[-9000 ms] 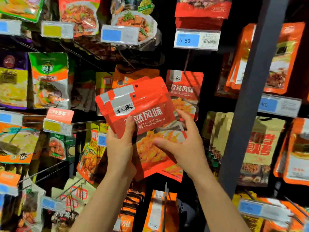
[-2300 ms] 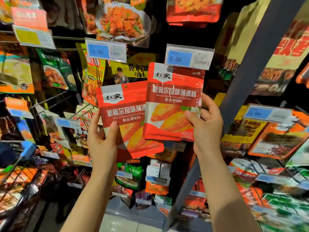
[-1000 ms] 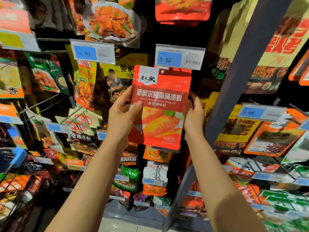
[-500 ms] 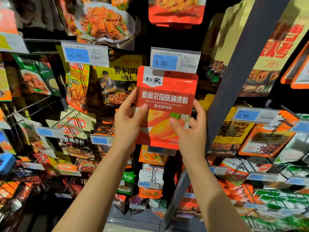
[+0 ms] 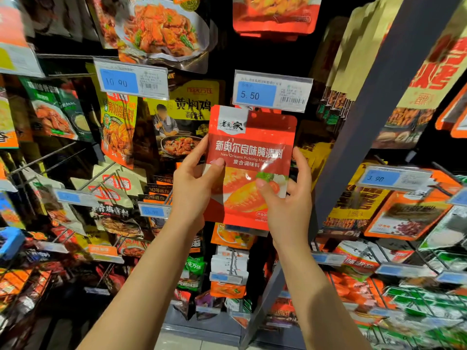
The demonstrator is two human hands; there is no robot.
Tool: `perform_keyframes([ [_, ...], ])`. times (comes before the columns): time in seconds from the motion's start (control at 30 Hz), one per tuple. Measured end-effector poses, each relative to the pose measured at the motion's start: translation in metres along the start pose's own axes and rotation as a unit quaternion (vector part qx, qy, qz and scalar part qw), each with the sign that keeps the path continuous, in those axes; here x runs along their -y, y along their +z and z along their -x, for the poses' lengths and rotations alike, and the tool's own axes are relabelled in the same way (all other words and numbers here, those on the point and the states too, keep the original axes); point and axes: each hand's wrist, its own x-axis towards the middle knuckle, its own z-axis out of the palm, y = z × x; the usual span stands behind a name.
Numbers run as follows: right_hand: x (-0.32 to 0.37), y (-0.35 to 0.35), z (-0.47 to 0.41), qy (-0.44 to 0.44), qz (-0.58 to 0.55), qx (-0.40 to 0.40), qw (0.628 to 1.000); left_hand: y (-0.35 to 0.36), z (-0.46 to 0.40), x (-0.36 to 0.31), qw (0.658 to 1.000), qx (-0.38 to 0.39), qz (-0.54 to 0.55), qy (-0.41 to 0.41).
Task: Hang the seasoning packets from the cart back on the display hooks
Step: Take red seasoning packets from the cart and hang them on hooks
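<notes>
Head view, item held: red seasoning packet [image 5: 251, 157], upright, front facing the camera, printed "New Orleans Pickling Material".
Packet position: directly below the 5.50 price tag [image 5: 272, 91]; top edge just under the tag's lower edge, hang-hole strip at the tag's foot. Whether it sat on a hook could not be told.
Left hand [image 5: 193, 188]: gripped the packet's left edge, thumb pressed across the front, fingers curled behind.
Right hand [image 5: 288, 205]: pinched the lower right edge, thumb on the printed chicken picture, fingers wrapped behind the right side.
Left margin: yellow sauce packet [image 5: 188, 114] hung just beside, partly overlapped by the left hand; 10.90 price tag [image 5: 131, 79] further left.
Right margin: grey upright post [image 5: 374, 117] slanted near the packet's right edge, a narrow dark gap between them.
Below: orange packets [image 5: 231, 237] touching the held packet's bottom edge.
Above: red packets [image 5: 275, 18] well apart, dark open gap between.
Far right: 3.90 price tag [image 5: 394, 178] beyond the post.
</notes>
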Motion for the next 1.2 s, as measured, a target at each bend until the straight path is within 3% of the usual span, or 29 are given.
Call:
perform_keyframes([
  [0.4, 0.001, -0.002, 0.004, -0.024, 0.005, -0.005, 1.0, 0.0, 0.01, 0.011, 0.998, -0.014, -0.003, 0.058],
  [0.8, 0.002, 0.006, -0.006, 0.0, 0.018, -0.04, 0.999, 0.0, -0.004, 0.001, 1.0, 0.008, 0.006, 0.002],
  [0.93, -0.003, 0.01, -0.016, 0.037, 0.019, -0.039, 0.998, -0.007, -0.014, 0.005, 0.996, 0.033, -0.081, 0.008],
  [1.03, -0.011, 0.015, -0.033, 0.066, 0.049, -0.045, 0.996, -0.014, -0.019, 0.014, 0.98, 0.046, -0.19, 0.031],
  [1.2, -0.026, 0.029, -0.076, 0.102, 0.088, -0.061, 0.989, -0.019, -0.046, 0.039, 0.956, 0.067, -0.284, 0.023],
])
